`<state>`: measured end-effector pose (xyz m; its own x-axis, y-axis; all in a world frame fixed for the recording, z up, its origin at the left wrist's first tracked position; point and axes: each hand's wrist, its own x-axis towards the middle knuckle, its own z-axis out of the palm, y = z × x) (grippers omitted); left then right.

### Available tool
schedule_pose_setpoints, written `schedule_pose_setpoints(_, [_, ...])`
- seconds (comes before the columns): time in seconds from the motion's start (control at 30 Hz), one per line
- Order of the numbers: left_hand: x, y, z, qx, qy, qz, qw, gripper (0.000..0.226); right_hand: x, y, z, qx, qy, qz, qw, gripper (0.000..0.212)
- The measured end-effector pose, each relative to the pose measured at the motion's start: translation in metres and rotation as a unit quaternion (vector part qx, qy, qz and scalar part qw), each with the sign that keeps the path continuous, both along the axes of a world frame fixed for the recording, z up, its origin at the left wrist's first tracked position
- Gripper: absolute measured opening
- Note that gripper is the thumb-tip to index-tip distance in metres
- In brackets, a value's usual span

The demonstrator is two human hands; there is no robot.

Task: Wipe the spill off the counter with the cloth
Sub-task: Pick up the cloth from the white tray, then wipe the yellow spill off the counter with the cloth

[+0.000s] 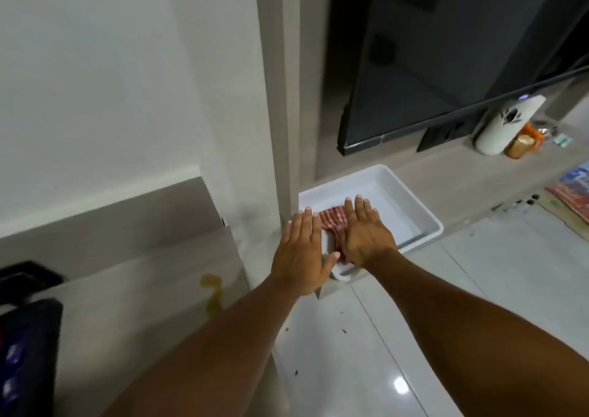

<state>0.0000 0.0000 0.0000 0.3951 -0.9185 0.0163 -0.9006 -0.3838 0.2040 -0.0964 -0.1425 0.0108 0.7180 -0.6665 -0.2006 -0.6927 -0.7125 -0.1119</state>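
Both hands, left hand [301, 254] and right hand [363, 235], lie flat with fingers together on the cloth [331, 222]; not gripped, it may slip before reaching the spill [213, 294] at 8 o'clock.

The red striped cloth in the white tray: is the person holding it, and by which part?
Not gripped yet. Both hands are flat and open over the cloth: right hand over its right side, left hand beside its left edge. Contact cannot be told.

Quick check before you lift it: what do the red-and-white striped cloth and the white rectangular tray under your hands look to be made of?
The red-and-white striped cloth looks like soft woven fabric, likely cotton: it bunches and folds between the left hand and right hand. The white rectangular tray looks like moulded plastic: smooth, slightly glossy walls with rounded corners, though enamelled metal can't be ruled out.
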Motion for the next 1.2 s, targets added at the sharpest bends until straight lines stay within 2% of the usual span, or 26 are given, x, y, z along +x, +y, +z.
schedule_pose_setpoints(0.23, [0.003,-0.012,-0.030,0.042,-0.014,0.042,0.998,0.083,0.028,-0.004,-0.035,0.071,0.005,0.014,0.997,0.073])
schedule_pose_setpoints(0.37, [0.010,-0.011,-0.031,0.046,0.004,0.039,0.998,0.083,0.036,0.000,-0.047,0.103,0.038,-0.035,0.993,0.089])
schedule_pose_setpoints(0.57, [0.014,0.004,-0.024,0.020,0.008,0.031,0.999,0.082,0.043,0.002,-0.038,0.068,0.013,-0.054,0.996,0.063])
schedule_pose_setpoints(0.7, [0.013,0.041,-0.007,0.020,0.009,0.031,0.999,0.081,0.035,0.021,-0.012,0.046,-0.024,-0.093,0.994,0.062])
schedule_pose_setpoints(0.77, [0.011,0.068,0.002,0.023,0.001,0.032,0.999,0.080,0.028,0.043,0.003,0.034,-0.056,-0.081,0.995,0.063])
schedule_pose_setpoints(0.87, [0.005,0.120,0.016,0.023,-0.015,0.051,0.998,0.082,0.015,0.104,0.025,0.001,-0.073,-0.018,0.997,0.076])
schedule_pose_setpoints(0.93, [-0.002,0.158,0.023,0.028,-0.020,0.065,0.997,0.084,0.006,0.155,0.032,-0.014,-0.098,0.013,0.995,0.075])
schedule_pose_setpoints(1.07, [-0.020,0.248,0.030,0.043,-0.017,0.099,0.994,0.092,-0.009,0.264,0.034,0.037,-0.105,0.037,0.993,0.069])
schedule_pose_setpoints(1.2, [-0.038,0.344,0.019,0.056,0.007,0.125,0.991,0.094,-0.026,0.352,0.018,0.087,-0.083,0.011,0.993,0.064])
